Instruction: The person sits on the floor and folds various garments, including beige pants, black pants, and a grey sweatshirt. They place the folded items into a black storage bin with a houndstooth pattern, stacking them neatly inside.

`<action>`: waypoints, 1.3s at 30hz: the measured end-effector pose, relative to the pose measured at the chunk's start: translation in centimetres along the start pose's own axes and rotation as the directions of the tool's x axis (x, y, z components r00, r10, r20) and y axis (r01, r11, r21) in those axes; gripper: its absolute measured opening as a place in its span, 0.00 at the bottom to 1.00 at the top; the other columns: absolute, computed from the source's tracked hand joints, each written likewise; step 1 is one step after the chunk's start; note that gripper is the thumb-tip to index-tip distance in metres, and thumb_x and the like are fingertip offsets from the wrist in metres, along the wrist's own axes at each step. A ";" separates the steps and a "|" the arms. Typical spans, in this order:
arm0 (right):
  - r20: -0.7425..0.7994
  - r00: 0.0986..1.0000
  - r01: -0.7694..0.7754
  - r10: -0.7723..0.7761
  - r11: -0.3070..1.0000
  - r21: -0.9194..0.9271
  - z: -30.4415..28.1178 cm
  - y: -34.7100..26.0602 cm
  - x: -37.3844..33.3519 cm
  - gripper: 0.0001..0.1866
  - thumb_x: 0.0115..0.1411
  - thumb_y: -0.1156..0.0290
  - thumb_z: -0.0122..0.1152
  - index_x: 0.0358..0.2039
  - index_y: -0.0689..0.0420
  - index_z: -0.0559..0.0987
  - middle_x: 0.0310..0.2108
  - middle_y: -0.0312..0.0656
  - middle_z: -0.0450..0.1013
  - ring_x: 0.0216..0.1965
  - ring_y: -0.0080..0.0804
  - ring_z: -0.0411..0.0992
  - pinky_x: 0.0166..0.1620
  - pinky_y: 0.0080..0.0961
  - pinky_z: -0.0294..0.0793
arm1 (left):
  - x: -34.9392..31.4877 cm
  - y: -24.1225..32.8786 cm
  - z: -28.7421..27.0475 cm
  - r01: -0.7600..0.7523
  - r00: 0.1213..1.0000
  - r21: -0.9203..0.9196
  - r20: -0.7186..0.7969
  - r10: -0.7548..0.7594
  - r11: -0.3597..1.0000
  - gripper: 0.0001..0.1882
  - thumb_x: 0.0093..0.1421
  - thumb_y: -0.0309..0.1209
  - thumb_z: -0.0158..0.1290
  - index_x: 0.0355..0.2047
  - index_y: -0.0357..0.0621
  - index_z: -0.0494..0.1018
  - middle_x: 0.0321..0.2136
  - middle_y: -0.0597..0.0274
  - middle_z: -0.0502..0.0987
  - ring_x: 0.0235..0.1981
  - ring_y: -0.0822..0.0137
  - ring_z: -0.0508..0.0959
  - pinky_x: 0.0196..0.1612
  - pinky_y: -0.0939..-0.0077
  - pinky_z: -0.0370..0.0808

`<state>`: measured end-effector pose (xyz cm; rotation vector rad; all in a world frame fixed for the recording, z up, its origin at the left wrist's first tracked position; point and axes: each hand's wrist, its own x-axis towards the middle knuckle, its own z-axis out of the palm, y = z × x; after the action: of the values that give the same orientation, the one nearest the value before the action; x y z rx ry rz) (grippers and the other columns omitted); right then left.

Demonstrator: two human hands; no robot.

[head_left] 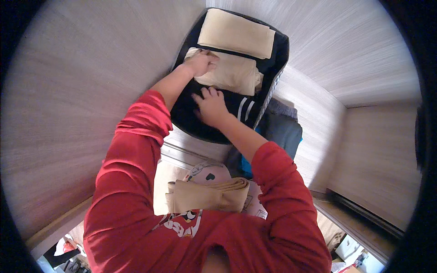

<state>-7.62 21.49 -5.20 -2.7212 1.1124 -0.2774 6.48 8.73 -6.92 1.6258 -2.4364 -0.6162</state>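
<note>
A black fabric storage bin (pixel 287 50) stands before me with folded clothes inside. My left hand (pixel 201 63) rests on the left end of a rumpled folded beige garment (pixel 236 75) in the middle of the bin, its fingers curled on the cloth. My right hand (pixel 212 107) lies nearer, fingers spread, on a black garment with white stripes (pixel 236 101), just below the beige one's near edge. At the bin's far end lies another neatly folded beige garment (pixel 236 32).
Pale wood-grain panels (pixel 100 59) enclose the bin. Dark folded trousers (pixel 280 129) lie right of it, with something blue beneath. A folded beige garment (pixel 207 194) lies close to my body, by a pale patterned cloth (pixel 211 173). A dark rail (pixel 364 214) runs at lower right.
</note>
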 end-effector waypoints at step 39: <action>0.775 0.631 -0.774 -0.026 0.039 0.632 -11.2 -0.2 -25.0 0.42 0.43 0.67 0.67 0.55 0.61 0.55 0.52 0.48 0.60 0.50 0.36 0.63 0.51 0.29 0.64 | -35.1 13.1 1.0 0.537 0.789 -0.832 0.434 -0.435 0.143 0.31 0.50 0.38 0.57 0.52 0.43 0.58 0.43 0.58 0.68 0.43 0.68 0.69 0.43 0.73 0.69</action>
<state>-27.75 38.11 3.10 -0.9827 0.9041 0.0472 9.15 45.20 1.22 1.6742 -0.8777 -1.8003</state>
